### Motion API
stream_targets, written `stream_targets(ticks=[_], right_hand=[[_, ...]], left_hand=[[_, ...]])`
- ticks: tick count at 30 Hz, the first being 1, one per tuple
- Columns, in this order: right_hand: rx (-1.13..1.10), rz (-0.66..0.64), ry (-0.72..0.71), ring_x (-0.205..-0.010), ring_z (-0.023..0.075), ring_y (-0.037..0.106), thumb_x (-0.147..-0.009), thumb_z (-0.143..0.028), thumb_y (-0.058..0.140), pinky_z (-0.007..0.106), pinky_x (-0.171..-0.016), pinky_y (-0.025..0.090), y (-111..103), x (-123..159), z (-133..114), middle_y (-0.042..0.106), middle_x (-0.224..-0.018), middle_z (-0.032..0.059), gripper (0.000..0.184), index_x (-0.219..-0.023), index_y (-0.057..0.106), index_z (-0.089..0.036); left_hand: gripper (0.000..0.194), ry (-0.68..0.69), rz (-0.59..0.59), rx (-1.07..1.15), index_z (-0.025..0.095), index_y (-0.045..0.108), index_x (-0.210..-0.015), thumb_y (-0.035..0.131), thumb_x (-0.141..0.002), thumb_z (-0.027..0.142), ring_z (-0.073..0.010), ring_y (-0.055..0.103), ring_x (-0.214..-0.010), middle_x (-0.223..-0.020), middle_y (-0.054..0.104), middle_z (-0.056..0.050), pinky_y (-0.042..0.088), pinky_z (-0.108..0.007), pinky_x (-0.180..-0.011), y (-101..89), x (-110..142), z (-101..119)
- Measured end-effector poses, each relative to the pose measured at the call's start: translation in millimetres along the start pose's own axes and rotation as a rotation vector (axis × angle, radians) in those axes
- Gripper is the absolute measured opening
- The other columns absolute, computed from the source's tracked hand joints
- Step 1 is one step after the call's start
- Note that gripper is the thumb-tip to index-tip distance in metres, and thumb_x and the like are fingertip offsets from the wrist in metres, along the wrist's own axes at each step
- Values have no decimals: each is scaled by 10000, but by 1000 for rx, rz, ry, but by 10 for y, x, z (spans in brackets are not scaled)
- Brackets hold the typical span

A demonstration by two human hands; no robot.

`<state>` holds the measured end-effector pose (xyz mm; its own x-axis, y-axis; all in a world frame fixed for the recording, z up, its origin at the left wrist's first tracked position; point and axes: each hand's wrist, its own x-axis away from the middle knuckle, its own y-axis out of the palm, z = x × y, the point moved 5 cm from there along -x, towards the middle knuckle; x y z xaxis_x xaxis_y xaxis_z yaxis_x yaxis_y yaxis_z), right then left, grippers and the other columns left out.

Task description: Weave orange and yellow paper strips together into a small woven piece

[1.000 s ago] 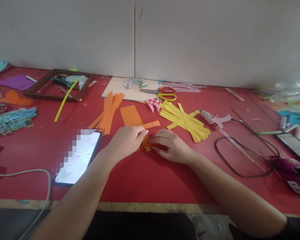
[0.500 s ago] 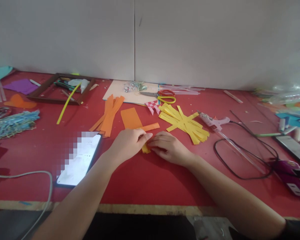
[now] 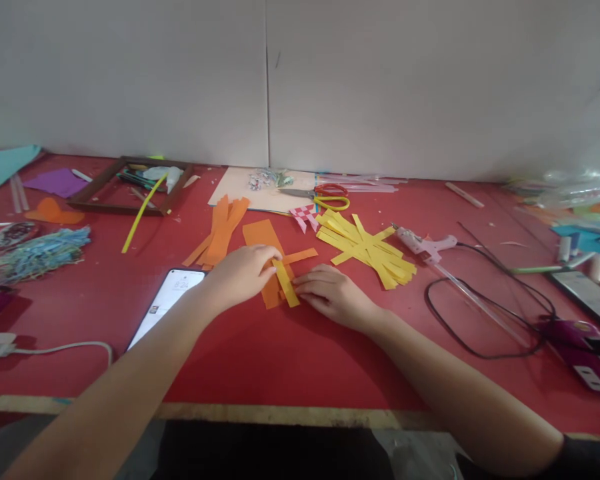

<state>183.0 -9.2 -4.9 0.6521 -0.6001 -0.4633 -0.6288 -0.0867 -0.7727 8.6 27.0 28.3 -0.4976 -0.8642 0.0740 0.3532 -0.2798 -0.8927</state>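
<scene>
A yellow paper strip slants across an orange paper piece in the middle of the table. The thumb and fingers of my left hand pinch the strip's upper end. My right hand rests to the right of the strip, its fingers curled together and their tips at the strip's edge near the lower end; what lies under them is hidden. A narrow orange strip sticks out to the right between my hands.
Beyond my hands are loose orange strips, a fan of yellow strips, scissors and a woven pink piece. A glue gun with a looping black cord lies right. A phone is partly under my left forearm.
My left hand has moved slightly left and up, uncovering more of the yellow strip and the orange paper beneath. My right hand has barely moved. The view has shifted a little.
</scene>
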Motion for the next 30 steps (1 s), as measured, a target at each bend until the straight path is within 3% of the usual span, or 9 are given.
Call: stream_targets(ticks=[7, 16, 24, 30], right_hand=[[77, 45, 14, -930, 227, 671, -906, -119, 542, 436, -857, 573, 17, -10, 56, 754, -1034, 79, 196, -937, 712, -211], [96, 62, 22, -928, 232, 652, -906, -112, 536, 443, -843, 569, 20, -7, 84, 741, -1018, 96, 196, -938, 714, -188], [82, 47, 17, -923, 228, 668, -916, -120, 528, 425, -834, 573, 28, -4, 79, 744, -1025, 97, 203, -953, 717, -185], [74, 35, 31, -960, 228, 676, -921, -128, 529, 448, -886, 560, 35, 1, 93, 745, -1050, 96, 218, -986, 724, -202]], left_hand=[[232, 153, -6, -31, 178, 628, -1115, 524, -939, 287, -260, 599, -1147, -1235, 659, -119, 475, -395, -966, 161, -57, -28], [225, 187, 16, -41, 172, 620, -1126, 509, -953, 264, -269, 603, -1109, -1185, 674, -109, 488, -404, -930, 191, -63, 5], [198, 93, 7, 37, 180, 634, -1087, 527, -927, 224, -263, 637, -1059, -1128, 697, -91, 493, -396, -910, 168, -107, -1], [188, -27, 5, 184, 205, 636, -1035, 594, -882, 305, -218, 673, -957, -1060, 717, -58, 516, -334, -827, 189, -182, -133]])
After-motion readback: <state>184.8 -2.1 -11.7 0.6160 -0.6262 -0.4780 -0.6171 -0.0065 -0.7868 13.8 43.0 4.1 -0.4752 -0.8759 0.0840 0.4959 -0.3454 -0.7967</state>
